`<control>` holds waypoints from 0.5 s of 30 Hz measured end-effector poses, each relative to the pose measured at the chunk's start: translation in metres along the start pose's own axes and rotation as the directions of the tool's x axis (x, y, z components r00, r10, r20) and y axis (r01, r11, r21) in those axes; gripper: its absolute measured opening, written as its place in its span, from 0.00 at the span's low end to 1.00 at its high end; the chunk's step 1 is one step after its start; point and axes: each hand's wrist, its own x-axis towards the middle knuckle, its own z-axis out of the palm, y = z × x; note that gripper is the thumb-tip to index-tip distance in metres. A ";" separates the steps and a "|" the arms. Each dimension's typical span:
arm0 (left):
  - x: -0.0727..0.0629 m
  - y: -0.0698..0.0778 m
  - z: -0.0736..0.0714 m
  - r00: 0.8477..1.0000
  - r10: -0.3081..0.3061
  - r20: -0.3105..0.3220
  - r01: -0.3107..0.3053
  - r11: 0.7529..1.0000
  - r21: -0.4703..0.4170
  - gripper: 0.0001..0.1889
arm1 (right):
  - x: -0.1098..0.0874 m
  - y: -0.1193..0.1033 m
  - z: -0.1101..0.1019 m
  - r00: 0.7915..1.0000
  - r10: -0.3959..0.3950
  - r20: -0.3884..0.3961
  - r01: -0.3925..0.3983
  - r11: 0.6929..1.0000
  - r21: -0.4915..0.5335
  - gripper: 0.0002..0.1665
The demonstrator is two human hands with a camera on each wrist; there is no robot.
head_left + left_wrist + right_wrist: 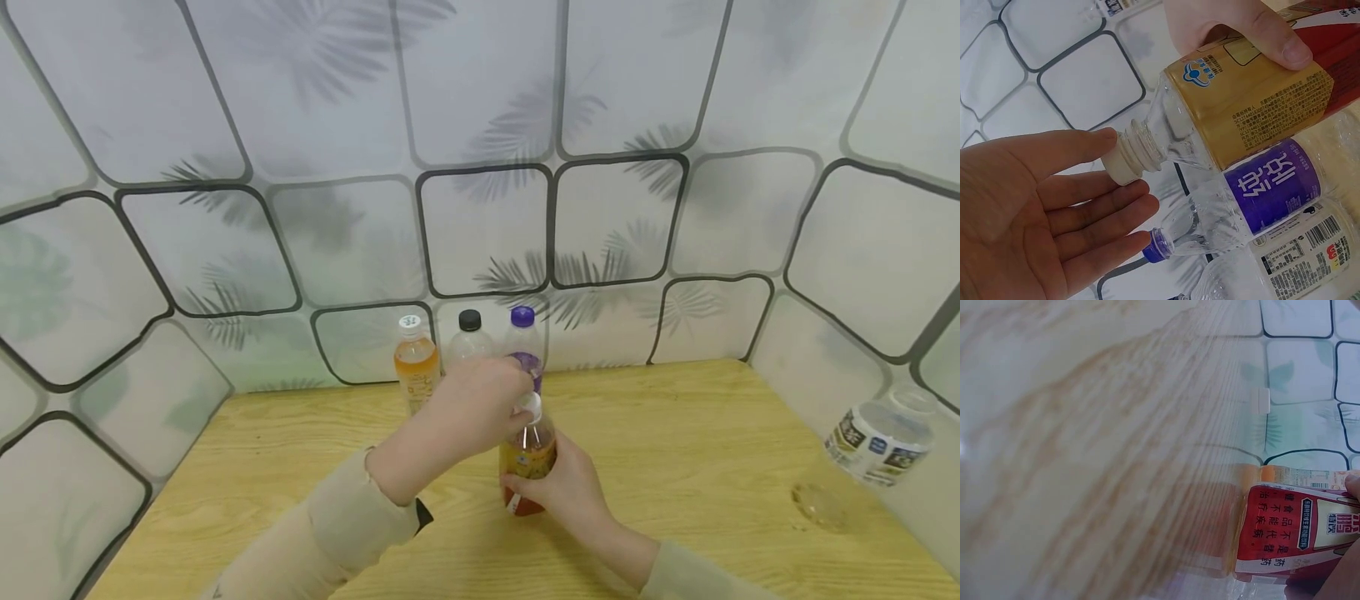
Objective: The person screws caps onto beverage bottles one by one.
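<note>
A drink bottle [528, 461] with a gold and red label stands upright on the table. My right hand [573, 492] grips its body low down, thumb across the front. From above, my left hand [480, 400] reaches to the white cap [1121, 161] at its mouth. In the left wrist view, thumb and index finger pinch that cap, while the other fingers extend loosely below. Screw threads of the neck show beside the cap. The right wrist view catches the bottle's red label [1279, 528] and only part of the right hand at the edge.
Behind stand an orange-drink bottle [417, 362] with a white cap, a clear bottle [469, 340] with a black cap and a purple-labelled bottle [524, 337]. A large uncapped clear bottle [873, 446] stands at the right. Patterned walls surround the wooden table [675, 433].
</note>
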 end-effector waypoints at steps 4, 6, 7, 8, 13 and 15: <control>0.001 0.000 0.001 1.000 0.001 0.011 -0.001 1.000 -0.010 0.20 | 0.001 0.001 0.000 1.000 -0.006 -0.003 0.006 1.000 -0.002 0.39; 0.002 -0.001 0.001 1.000 0.004 0.016 -0.004 1.000 -0.012 0.18 | 0.001 0.001 0.000 1.000 -0.007 -0.002 0.007 1.000 0.006 0.39; 0.002 -0.001 0.001 1.000 0.008 0.017 -0.007 1.000 -0.008 0.15 | 0.001 0.001 0.000 1.000 -0.007 -0.002 0.007 1.000 0.010 0.39; 0.002 -0.001 0.001 1.000 0.010 0.018 -0.010 1.000 -0.003 0.13 | 0.001 0.001 0.000 1.000 -0.006 -0.001 0.006 1.000 0.012 0.39; 0.002 0.000 0.001 0.999 -0.037 0.030 0.038 0.998 -0.044 0.13 | 0.001 0.001 0.000 1.000 -0.001 0.007 0.001 1.000 0.025 0.40; 0.002 0.001 0.003 0.994 -0.102 0.026 0.104 0.991 -0.090 0.17 | 0.001 0.001 -0.001 1.000 0.001 0.013 -0.002 0.999 0.033 0.40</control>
